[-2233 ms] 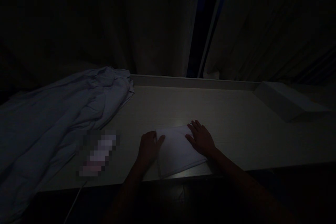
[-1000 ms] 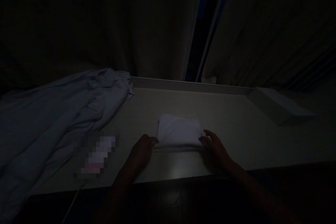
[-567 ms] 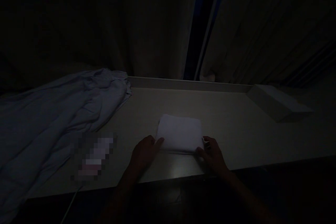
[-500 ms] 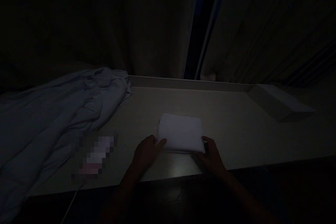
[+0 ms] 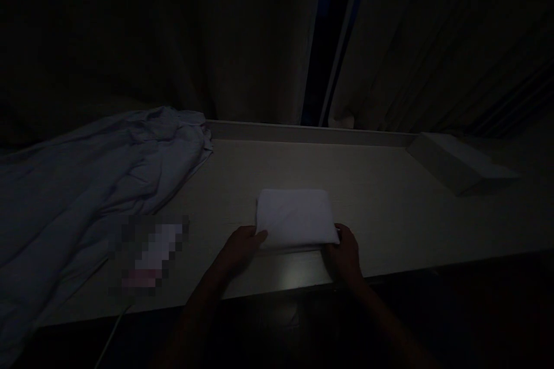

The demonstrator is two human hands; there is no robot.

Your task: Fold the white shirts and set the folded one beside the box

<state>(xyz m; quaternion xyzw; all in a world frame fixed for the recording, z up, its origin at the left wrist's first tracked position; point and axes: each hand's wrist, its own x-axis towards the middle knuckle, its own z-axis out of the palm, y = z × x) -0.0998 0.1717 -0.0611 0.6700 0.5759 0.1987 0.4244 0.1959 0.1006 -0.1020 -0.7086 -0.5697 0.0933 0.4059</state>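
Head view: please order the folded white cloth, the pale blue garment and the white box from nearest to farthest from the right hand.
From the right hand:
1. Folded white cloth, touching it at the near right corner.
2. White box, far right, at the back.
3. Pale blue garment, across the table on the left.

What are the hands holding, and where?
Both hands are on the folded white cloth: left hand at its near left corner, right hand at its near right corner. It lies flat on the table.

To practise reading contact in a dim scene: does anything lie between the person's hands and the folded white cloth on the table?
Nothing visible does. The left hand and right hand both rest against the near corners of the folded white cloth on the table.
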